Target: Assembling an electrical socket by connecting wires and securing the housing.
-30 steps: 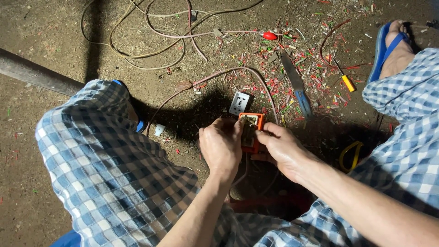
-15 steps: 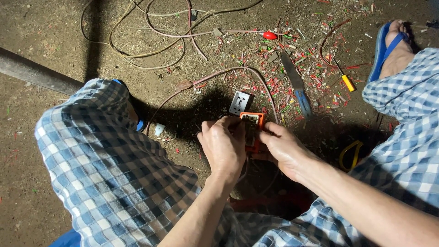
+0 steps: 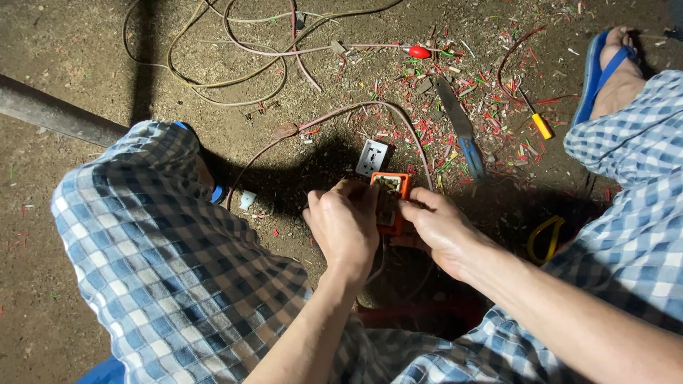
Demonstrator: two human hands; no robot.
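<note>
An orange electrical box [image 3: 390,203] with an open face is held low between my knees. My left hand [image 3: 345,224] grips its left side, fingers curled over the edge. My right hand [image 3: 435,226] holds its right side, thumb and fingertips pressing at the box's rim. A white socket plate [image 3: 373,157] lies on the dirt just beyond the box. A pale cable [image 3: 334,117] runs in an arc from the box across the ground.
A knife with a blue handle [image 3: 461,131], a yellow-handled screwdriver [image 3: 535,117] and a red-tipped tool [image 3: 416,52] lie among wire scraps. Loose cables [image 3: 213,64] coil at top. A dark pipe [image 3: 57,114] lies at left, my sandalled foot [image 3: 612,71] at right, a yellow loop [image 3: 544,238] nearby.
Both hands have stayed on the orange box with only small finger shifts; my left hand moved slightly up over the box's left edge.
</note>
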